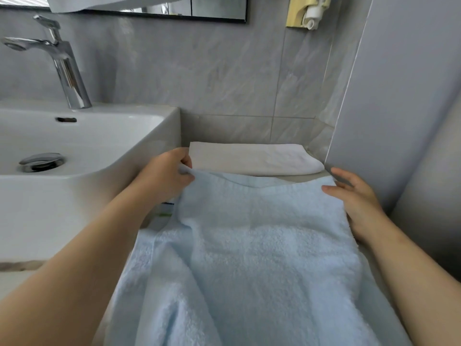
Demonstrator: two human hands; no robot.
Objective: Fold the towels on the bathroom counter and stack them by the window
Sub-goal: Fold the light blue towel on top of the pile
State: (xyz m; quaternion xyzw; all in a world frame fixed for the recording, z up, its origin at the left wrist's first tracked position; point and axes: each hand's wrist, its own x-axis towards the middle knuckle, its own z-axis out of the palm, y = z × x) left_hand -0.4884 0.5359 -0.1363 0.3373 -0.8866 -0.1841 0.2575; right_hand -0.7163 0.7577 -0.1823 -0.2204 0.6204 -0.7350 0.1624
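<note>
We count one white towel (249, 159) folded, far on the counter (294, 177). The blue towel (262, 245) lies nearer, unfolded. Our left hand (167, 173) pinches its far-left corner; our right hand (354, 198) thumbs the far-right corner, grip unclear. Folding and stacking remain.

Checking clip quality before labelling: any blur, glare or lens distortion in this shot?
Head view: the wide-angle lens bows the sink rim and the wall edges; glare streaks the chrome faucet; light is soft and even, blue towel pile crisp, white towel slightly washed out.
</note>
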